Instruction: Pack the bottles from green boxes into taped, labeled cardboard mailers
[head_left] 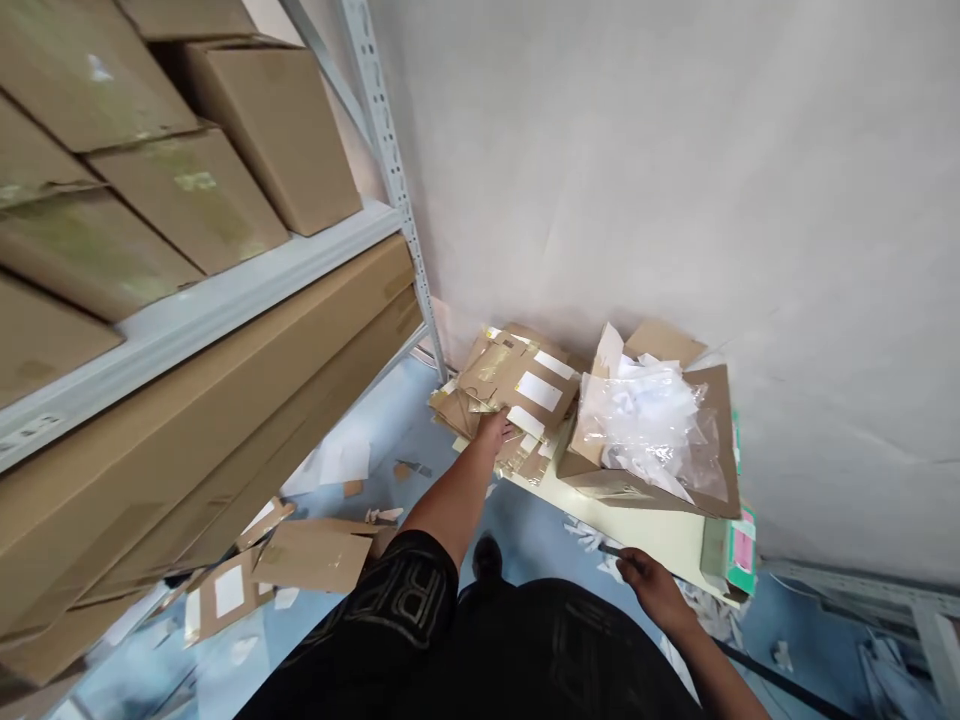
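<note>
Flattened cardboard (517,375) lies in a loose pile, several layers deep, on the left end of a pale table (634,522) by the wall (675,180), with white labels and shiny tape on its upper pieces. I see the left hand (495,432) at the near edge of that pile, arm stretched forward; its fingers are partly hidden, so I cannot tell whether they pinch a sheet or merely rest on it. My view of the right hand (649,580) is clearer: it is closed around a dark thin object (611,551), near the table's front edge. Beyond that forearm I make out a dark length (780,682), but cannot tell whether it is the same piece. Just right of the pile sits an open carton (622,487) heaped with white paper (645,465) and clear plastic (600,412), and a green and pink box (741,550) is at the table's right end. Off to the left I have a metal shelf (262,295) bearing boxes (281,130), with cardboard pieces (315,555) on the blue floor (525,530).
</note>
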